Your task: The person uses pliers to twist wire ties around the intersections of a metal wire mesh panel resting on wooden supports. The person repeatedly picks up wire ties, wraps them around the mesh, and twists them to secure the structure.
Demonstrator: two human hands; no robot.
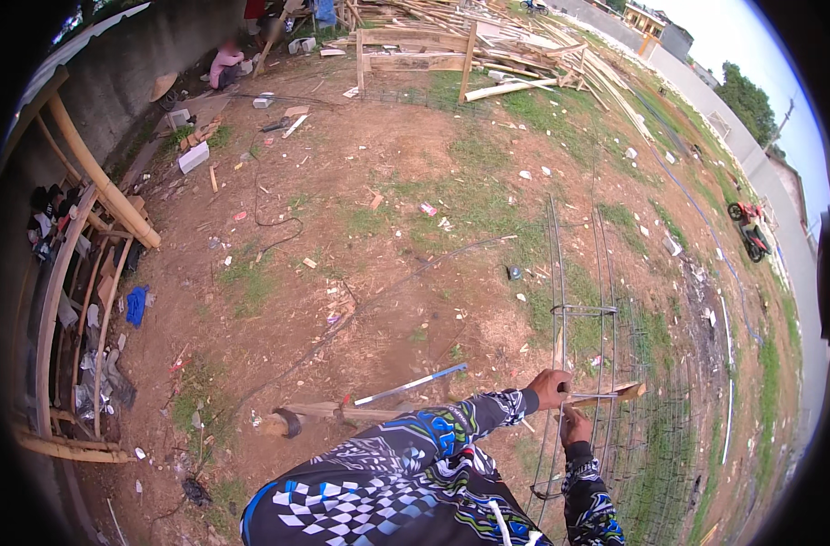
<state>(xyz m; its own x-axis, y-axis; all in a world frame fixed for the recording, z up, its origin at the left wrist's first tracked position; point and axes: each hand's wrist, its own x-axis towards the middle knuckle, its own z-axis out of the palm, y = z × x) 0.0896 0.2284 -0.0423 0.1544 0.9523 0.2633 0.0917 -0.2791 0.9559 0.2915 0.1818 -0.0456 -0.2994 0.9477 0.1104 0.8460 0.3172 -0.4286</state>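
At lower right, my left hand [549,389] sits above my right hand [576,426], against the up-frame-running rebar cage [583,310], closure unclear to me.

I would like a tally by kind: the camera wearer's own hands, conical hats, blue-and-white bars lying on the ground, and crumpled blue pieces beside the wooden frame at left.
Own hands: 2 (left hand, right hand)
Conical hat: 1
Blue-and-white bar: 1
Crumpled blue piece: 1
Total: 5
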